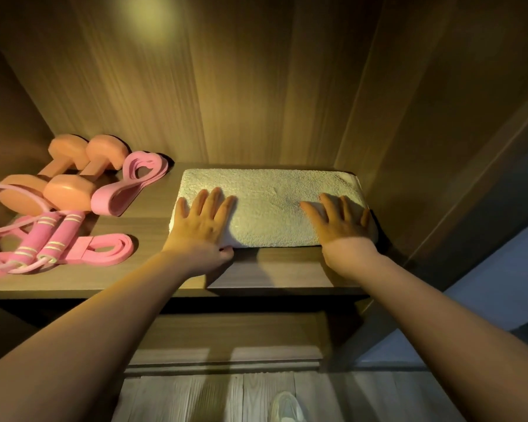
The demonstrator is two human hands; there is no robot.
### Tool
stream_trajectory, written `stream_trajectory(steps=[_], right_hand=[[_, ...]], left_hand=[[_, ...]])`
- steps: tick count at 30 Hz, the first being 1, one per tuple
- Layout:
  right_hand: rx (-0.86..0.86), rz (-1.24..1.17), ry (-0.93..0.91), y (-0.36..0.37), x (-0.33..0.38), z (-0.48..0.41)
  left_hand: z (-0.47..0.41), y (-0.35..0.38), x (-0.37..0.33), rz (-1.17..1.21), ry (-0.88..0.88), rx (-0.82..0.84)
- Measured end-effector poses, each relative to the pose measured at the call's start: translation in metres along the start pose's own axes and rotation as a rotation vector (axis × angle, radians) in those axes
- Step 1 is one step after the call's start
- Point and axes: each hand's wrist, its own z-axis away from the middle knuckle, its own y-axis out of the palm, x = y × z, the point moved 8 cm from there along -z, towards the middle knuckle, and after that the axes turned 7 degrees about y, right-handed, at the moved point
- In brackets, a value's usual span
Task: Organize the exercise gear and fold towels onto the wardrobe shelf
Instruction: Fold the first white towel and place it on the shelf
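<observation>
You are laying both hands on the folded white terry towel (272, 205), your left hand (205, 220) on its left end and your right hand (342, 226) on its right. The towel is lying on the right half of the brown wooden wardrobe shelf (272, 269), just beside the side wall. At the back left, two orange dumbbells (69, 190) are lying side by side. A looped pink rubber resistance band (125, 190) is sitting between them and the towel. In front of the dumbbells, the pink foam-handled skipping rope (49, 236) is lying, with a flat pink strap band (110, 249) touching its right side.

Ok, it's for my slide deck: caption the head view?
Left hand and right hand rest flat on a folded white towel on the wardrobe shelf, dumbbells to its left.
</observation>
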Motion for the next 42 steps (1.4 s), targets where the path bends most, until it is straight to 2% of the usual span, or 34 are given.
stream_trajectory(steps=[15,25,29,33,37,42], right_hand=[[-0.195,0.050,-0.042,-0.013,0.001,-0.067],[-0.172,0.064,-0.037,-0.013,0.001,-0.097],[-0.090,-0.020,-0.081,-0.019,0.002,-0.097],[-0.220,-0.099,-0.088,-0.031,0.007,-0.094],[-0.206,-0.104,-0.086,-0.013,0.012,-0.098],[-0.125,-0.049,-0.066,-0.015,0.011,-0.102]], left_hand=[[-0.061,-0.002,0.025,0.014,0.000,-0.133],[-0.091,0.006,0.041,0.073,0.006,-0.126],[-0.091,0.002,0.042,0.077,0.026,-0.090],[-0.092,-0.008,0.032,0.034,0.057,-0.143],[-0.093,0.003,0.017,0.013,0.042,-0.162],[-0.096,0.000,0.018,0.002,0.034,-0.049]])
